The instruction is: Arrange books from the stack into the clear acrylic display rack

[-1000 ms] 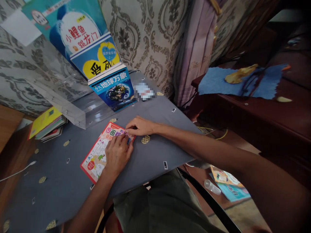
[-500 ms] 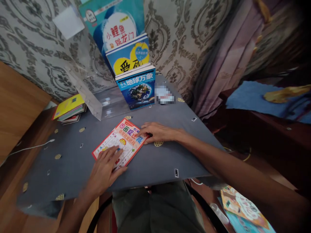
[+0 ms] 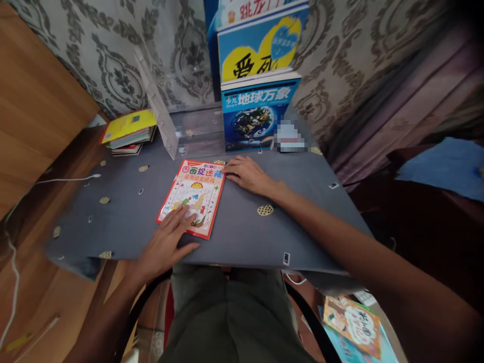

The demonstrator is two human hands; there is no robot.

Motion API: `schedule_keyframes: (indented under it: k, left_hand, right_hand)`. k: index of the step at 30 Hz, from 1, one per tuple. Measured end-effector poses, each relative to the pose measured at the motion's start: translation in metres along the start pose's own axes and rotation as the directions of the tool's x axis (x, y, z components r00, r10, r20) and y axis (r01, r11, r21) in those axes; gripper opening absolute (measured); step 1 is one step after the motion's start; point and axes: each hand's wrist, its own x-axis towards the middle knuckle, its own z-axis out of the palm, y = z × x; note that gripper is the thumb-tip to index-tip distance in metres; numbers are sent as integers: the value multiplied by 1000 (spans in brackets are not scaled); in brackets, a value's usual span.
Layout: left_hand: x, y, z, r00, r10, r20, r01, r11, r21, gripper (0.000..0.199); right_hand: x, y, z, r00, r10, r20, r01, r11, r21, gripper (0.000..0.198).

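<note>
A red-bordered picture book point(image 3: 202, 189) with Chinese characters and cartoon drawings on its cover lies closed on the grey tablecloth in the head view. Across its lower left part rests my left hand point(image 3: 170, 242), flat with the fingers stretched and the thumb off the near edge. My right hand point(image 3: 249, 175) lies at the book's upper right corner, its fingertips touching the edge there and its fingers extended. Whether any fingertip is under the cover cannot be made out.
A clear acrylic rack point(image 3: 202, 143) holds several upright books, with an earth-picture book point(image 3: 253, 118) in front. Left of it lies a book stack point(image 3: 130, 130). A blurred-out item point(image 3: 290, 137) sits to the right. More books point(image 3: 353, 325) are low at the right; a white cable point(image 3: 71, 179) crosses the left.
The book has turned to lie straighter and a little farther from me. My right hand has moved with its upper corner; my left hand stays on the cover. The view has shifted left.
</note>
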Motion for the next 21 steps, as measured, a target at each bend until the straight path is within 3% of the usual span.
schedule_keyframes:
  k: [4, 8, 14, 21]
  left_hand:
    - [4, 1, 5, 995, 37, -95, -35, 999, 23, 58]
    - [7, 2, 5, 991, 78, -107, -72, 996, 51, 43]
    - [10, -1, 4, 982, 113, -149, -111, 994, 18, 31]
    - [11, -2, 3, 983, 82, -167, -92, 994, -56, 29]
  right_hand:
    - [-3, -4, 9, 998, 38, -57, -38, 999, -4, 32]
    - [-11, -14, 11, 997, 41, -71, -41, 999, 6, 34]
    - [-18, -42, 12, 991, -105, -80, 115, 984, 139, 30]
    - [-17, -71, 17, 966, -223, -133, 256, 901, 350, 30]
